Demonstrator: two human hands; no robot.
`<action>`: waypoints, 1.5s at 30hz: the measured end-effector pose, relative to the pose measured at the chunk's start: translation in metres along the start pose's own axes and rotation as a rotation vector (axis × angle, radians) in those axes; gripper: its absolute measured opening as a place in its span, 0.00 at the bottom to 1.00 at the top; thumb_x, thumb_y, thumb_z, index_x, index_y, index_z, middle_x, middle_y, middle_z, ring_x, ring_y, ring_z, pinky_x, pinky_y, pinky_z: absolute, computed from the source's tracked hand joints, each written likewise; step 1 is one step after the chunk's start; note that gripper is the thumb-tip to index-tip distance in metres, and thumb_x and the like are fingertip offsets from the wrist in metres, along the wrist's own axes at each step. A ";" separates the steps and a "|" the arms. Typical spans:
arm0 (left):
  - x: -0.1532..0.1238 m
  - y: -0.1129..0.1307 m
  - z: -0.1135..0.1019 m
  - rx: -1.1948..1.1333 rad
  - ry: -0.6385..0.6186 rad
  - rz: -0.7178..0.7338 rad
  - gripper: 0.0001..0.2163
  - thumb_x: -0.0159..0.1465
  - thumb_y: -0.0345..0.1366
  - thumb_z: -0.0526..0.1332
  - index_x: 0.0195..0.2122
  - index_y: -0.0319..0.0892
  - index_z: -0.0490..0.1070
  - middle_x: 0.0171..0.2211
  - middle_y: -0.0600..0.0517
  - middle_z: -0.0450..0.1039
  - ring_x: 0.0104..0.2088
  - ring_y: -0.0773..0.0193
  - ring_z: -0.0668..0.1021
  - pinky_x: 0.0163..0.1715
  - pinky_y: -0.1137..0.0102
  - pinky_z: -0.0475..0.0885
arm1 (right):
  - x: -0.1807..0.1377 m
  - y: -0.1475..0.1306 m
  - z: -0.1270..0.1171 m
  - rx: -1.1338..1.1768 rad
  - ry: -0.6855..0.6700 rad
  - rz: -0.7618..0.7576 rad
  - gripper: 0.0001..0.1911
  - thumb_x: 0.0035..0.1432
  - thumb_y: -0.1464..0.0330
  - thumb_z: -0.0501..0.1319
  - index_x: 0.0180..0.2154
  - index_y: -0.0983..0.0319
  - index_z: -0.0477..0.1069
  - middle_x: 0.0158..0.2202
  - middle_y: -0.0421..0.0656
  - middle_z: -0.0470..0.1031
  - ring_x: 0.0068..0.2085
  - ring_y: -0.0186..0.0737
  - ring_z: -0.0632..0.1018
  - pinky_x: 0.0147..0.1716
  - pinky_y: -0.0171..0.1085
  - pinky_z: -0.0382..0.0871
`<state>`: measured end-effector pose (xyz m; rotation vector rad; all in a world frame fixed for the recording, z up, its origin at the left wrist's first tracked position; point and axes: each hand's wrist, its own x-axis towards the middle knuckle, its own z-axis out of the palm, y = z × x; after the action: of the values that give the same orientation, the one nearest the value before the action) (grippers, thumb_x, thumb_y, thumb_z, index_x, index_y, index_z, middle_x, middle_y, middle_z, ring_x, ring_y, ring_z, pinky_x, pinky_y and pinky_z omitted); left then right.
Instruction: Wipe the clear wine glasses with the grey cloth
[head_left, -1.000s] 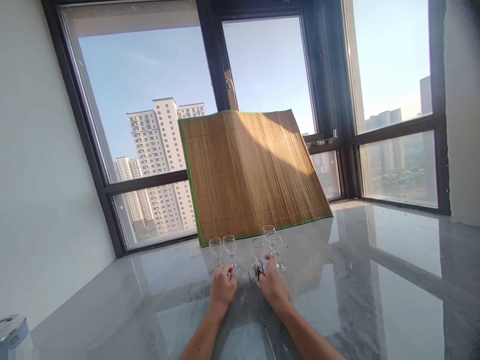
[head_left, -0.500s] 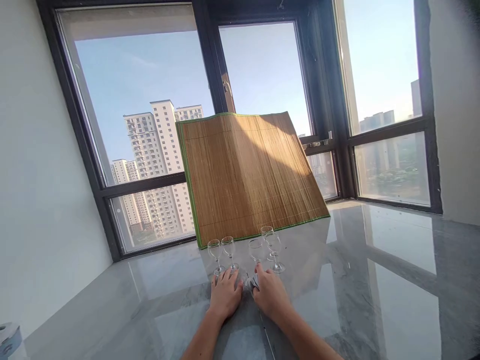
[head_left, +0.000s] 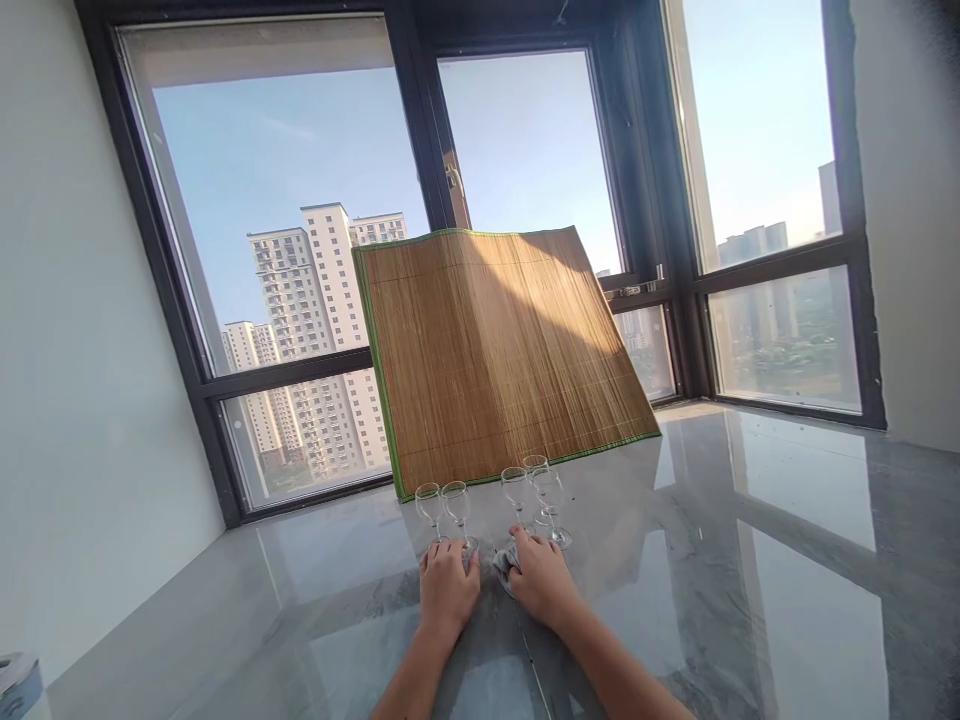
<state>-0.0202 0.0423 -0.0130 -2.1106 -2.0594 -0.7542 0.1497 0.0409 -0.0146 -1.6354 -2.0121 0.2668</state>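
Five-fingered grips aside, several small clear stemmed wine glasses stand upright in two groups. On the left are an outer wine glass (head_left: 428,503) and an inner wine glass (head_left: 455,503). My left hand (head_left: 449,590) is closed at the foot of the inner one, with thumb and fingertips around its base; the exact contact is partly hidden. A crumpled grey cloth (head_left: 504,566) is bunched in my right hand (head_left: 541,572), low against the tabletop. Just beyond that hand stand three more glasses: a near one (head_left: 515,486), a right one (head_left: 548,492) and a back one (head_left: 535,464).
A bamboo mat (head_left: 495,350) with green edging leans against the dark-framed windows behind the glasses. The glossy grey marble surface (head_left: 322,600) has a dark seam running toward me. A white and blue roll-like object (head_left: 21,685) sits at the lower left corner.
My left hand's fingers have drawn together at the inner left glass, which has shifted slightly toward me. The near glass by my right hand sits a little farther away; the cloth stays in that hand.
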 end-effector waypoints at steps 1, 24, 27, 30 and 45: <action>0.001 -0.001 0.001 -0.006 0.015 -0.010 0.15 0.67 0.40 0.52 0.47 0.42 0.76 0.48 0.44 0.77 0.53 0.51 0.74 0.56 0.59 0.64 | 0.000 0.000 0.000 0.000 0.006 -0.006 0.30 0.54 0.72 0.53 0.60 0.65 0.65 0.52 0.54 0.78 0.57 0.50 0.73 0.57 0.45 0.57; 0.010 -0.015 0.007 -0.366 0.137 -0.167 0.19 0.59 0.55 0.59 0.39 0.44 0.69 0.34 0.48 0.77 0.36 0.56 0.80 0.36 0.67 0.69 | -0.025 -0.017 -0.020 -0.069 0.105 0.022 0.33 0.54 0.71 0.59 0.63 0.63 0.63 0.58 0.53 0.70 0.57 0.55 0.70 0.51 0.43 0.63; 0.016 -0.021 0.018 -0.558 0.140 -0.134 0.20 0.57 0.52 0.61 0.44 0.43 0.70 0.38 0.46 0.79 0.41 0.56 0.80 0.42 0.66 0.72 | -0.028 -0.018 -0.015 -0.010 -0.006 -0.075 0.40 0.53 0.66 0.63 0.67 0.61 0.57 0.61 0.53 0.69 0.59 0.57 0.69 0.51 0.44 0.64; 0.019 -0.024 0.024 -0.657 0.105 -0.104 0.20 0.56 0.51 0.61 0.43 0.42 0.71 0.39 0.46 0.80 0.41 0.56 0.81 0.43 0.66 0.73 | -0.028 -0.016 -0.009 -0.022 -0.090 -0.115 0.45 0.51 0.69 0.63 0.69 0.60 0.51 0.61 0.53 0.69 0.58 0.58 0.70 0.50 0.46 0.65; -0.003 0.004 -0.008 -0.124 0.110 0.220 0.12 0.61 0.27 0.55 0.39 0.44 0.77 0.36 0.49 0.76 0.40 0.57 0.75 0.42 0.66 0.66 | -0.018 -0.010 0.001 0.268 0.278 -0.228 0.48 0.51 0.81 0.53 0.70 0.56 0.38 0.55 0.50 0.73 0.50 0.47 0.77 0.46 0.42 0.72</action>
<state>-0.0188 0.0355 -0.0061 -2.2554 -1.7323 -0.9608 0.1427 0.0211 -0.0158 -1.1959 -1.8400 0.2027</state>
